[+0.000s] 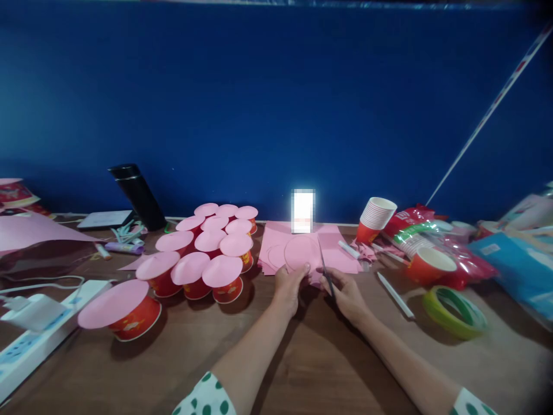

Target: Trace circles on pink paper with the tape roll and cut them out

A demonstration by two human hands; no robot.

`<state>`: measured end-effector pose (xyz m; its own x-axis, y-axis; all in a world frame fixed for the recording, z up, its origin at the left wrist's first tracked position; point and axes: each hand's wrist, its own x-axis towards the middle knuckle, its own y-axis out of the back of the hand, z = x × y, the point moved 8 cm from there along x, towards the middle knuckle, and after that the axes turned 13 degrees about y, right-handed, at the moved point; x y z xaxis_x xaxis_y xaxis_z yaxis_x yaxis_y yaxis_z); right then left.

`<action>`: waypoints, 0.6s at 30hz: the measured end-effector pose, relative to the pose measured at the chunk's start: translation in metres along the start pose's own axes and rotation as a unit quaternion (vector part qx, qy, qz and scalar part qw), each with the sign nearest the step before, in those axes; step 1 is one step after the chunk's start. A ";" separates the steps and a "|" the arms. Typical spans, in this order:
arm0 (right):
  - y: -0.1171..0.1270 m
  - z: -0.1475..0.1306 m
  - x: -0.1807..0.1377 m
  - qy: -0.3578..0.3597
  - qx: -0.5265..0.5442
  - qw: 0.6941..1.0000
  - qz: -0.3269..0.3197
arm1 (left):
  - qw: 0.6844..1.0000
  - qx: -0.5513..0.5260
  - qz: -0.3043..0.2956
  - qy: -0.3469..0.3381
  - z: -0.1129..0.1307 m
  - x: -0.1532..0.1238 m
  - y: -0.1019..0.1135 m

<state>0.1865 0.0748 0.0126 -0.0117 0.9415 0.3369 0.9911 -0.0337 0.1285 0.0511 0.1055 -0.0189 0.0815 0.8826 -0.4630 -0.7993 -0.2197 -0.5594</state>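
Note:
My left hand (pixel 288 285) pinches a pink paper piece (pixel 301 252) with a circle drawn on it, held just above the wooden table (pixel 276 357). My right hand (pixel 345 293) grips dark scissors (pixel 325 266), whose blades point up into the right side of that pink piece. A stack of pink paper sheets (pixel 334 249) lies flat right behind both hands. To the left stand several upside-down red paper cups capped with pink paper discs (pixel 203 253); the nearest and biggest one (pixel 121 308) stands apart at the front left.
A stack of red paper cups (pixel 375 220) leans right of the pink sheets, by a single red cup (pixel 430 266), plastic bags, a white pen (pixel 395 295) and a green tape roll (pixel 453 311). A white power strip (pixel 38 337) and black flask (pixel 138 196) sit left. A blue wall rises behind.

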 end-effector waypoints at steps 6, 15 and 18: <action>0.001 0.003 0.000 -0.014 0.020 1.000 0.008 | 1.000 0.015 -0.005 0.001 -0.001 0.000 -0.001; 0.002 0.006 0.000 -0.006 0.022 1.000 0.005 | 1.000 0.027 0.002 -0.004 0.001 -0.002 -0.001; 0.002 0.004 0.000 -0.002 0.020 1.000 0.002 | 1.000 0.023 0.000 -0.004 0.000 -0.001 -0.001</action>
<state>0.1892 0.0766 0.0088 -0.0068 0.9426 0.3337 0.9957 -0.0244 0.0894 0.0516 0.1048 -0.0175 0.0771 0.8861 -0.4571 -0.8259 -0.2000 -0.5272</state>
